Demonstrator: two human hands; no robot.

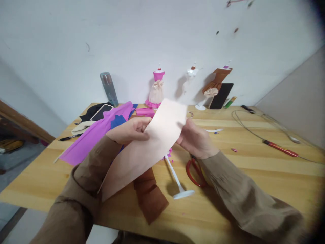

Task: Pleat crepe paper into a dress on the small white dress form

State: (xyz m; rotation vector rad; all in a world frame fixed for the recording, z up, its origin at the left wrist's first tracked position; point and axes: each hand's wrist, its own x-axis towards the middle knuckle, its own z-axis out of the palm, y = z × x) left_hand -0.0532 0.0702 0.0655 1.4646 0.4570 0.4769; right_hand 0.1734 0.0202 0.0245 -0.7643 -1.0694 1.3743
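A long pale peach sheet of paper point(154, 140) hangs at a slant between my hands above the table, its narrow end trailing toward my left forearm. My left hand point(132, 130) is closed on its left edge, thumb on top. My right hand point(194, 138) grips the edge on the other side, its fingertips partly behind the paper. Underneath, a small white stand point(183, 194) lies tilted, its upper part hidden by the sheet. A brown crepe strip point(150, 196) lies partly covered below. Scissors with red handles point(195, 173) rest beside my right wrist, blades hidden.
Purple paper point(87, 139), a blue piece point(118, 121) and a phone point(102, 112) lie at left, near a flask point(109, 88). Small dressed mannequins point(156, 89) stand along the wall. A red-handled tool with a cord point(280, 148) lies at right.
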